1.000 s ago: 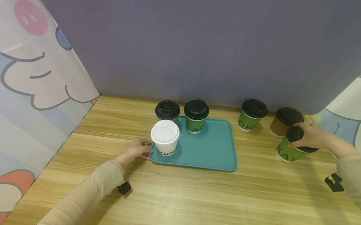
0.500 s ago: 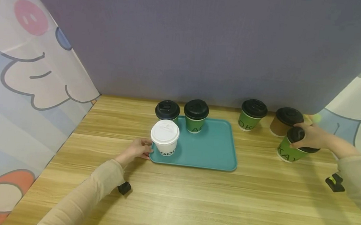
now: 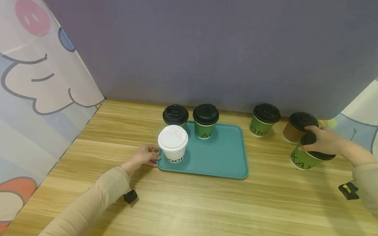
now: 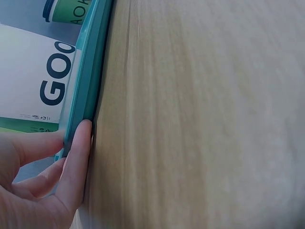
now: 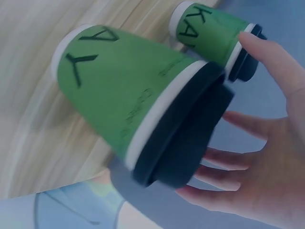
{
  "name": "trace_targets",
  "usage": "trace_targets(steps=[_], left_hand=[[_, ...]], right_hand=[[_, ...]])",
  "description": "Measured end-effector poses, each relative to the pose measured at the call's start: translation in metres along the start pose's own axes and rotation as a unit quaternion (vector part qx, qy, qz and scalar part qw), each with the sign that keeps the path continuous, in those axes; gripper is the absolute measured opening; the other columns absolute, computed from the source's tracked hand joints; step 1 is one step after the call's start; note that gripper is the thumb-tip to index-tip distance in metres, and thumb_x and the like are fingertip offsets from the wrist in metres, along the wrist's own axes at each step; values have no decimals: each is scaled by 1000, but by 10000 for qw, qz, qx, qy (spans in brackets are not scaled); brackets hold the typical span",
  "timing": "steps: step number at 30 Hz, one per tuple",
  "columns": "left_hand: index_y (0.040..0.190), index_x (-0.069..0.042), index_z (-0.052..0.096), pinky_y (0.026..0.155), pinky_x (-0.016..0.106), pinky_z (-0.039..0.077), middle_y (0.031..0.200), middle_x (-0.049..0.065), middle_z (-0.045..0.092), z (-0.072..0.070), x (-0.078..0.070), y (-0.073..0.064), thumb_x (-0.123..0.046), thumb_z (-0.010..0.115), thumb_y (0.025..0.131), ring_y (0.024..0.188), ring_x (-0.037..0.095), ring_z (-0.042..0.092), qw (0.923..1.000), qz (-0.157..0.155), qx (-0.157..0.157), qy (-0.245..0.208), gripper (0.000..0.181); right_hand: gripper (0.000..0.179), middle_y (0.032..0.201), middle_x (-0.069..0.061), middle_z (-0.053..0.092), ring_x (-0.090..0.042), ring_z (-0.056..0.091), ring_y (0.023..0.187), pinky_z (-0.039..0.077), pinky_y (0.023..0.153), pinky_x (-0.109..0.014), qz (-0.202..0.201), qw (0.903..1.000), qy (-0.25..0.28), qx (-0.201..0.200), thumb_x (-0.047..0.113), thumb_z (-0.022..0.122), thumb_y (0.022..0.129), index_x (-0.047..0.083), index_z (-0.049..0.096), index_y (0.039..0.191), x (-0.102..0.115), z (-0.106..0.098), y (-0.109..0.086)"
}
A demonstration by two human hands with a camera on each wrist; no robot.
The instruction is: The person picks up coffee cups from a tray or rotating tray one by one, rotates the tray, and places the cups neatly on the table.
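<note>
Pinched by the left hand (image 3: 142, 156), with thumb and fingers narrowly parted, is the left edge of the teal tray (image 3: 219, 153), beside a white cup (image 3: 173, 139) set on it. Over the black lid (image 3: 324, 156) of a green cup (image 3: 306, 160), the right hand (image 3: 327, 141) is spread wide; whether the lid is touched cannot be told. That cup is placed on the wooden table (image 3: 201, 215), right of the tray, near a brown cup (image 3: 292, 132).

In the head view, the table (image 3: 201, 211) is lit brightly, with soft shadows cast on the near side of the right hand (image 3: 325, 141) and the left hand (image 3: 143, 156). Both wrist views are dimmed and tinted bluish; wood grain is blurred well right of the left hand.
</note>
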State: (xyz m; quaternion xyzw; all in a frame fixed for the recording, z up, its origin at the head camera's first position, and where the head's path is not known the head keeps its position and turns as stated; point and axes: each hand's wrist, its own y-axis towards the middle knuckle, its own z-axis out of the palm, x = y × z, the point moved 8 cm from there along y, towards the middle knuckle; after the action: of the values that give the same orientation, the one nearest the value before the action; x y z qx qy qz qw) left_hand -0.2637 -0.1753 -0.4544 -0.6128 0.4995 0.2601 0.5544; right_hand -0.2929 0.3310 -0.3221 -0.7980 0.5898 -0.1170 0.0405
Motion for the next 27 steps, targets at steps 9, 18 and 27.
trace_targets(steps=[9, 18, 27], left_hand=[[123, 11, 40, 61, 29, 56, 89, 17, 55, 0, 0, 0, 3, 54, 81, 60, 14, 58, 10000, -25, -28, -9, 45], [122, 12, 40, 59, 29, 56, 84, 15, 55, 1, 0, 1, 5, 54, 80, 57, 14, 58, 10000, -12, -28, -41, 45], [122, 12, 40, 59, 28, 56, 83, 14, 55, 0, 2, 2, 6, 55, 80, 58, 14, 57, 10000, -14, -21, -64, 45]], right_hand=[[76, 116, -44, 34, -56, 39, 99, 39, 76, -64, -134, 9980, -536, -314, 39, 66, 75, -11, 35, 124, 40, -14, 5], [72, 110, -38, 37, -52, 43, 95, 43, 71, -59, -453, 9985, -74, -282, 34, 65, 76, -11, 36, 124, 75, -11, 17], [65, 118, -37, 38, -50, 44, 101, 43, 78, -59, -811, 9960, 107, -349, 29, 63, 78, -5, 38, 127, 108, -7, 33]])
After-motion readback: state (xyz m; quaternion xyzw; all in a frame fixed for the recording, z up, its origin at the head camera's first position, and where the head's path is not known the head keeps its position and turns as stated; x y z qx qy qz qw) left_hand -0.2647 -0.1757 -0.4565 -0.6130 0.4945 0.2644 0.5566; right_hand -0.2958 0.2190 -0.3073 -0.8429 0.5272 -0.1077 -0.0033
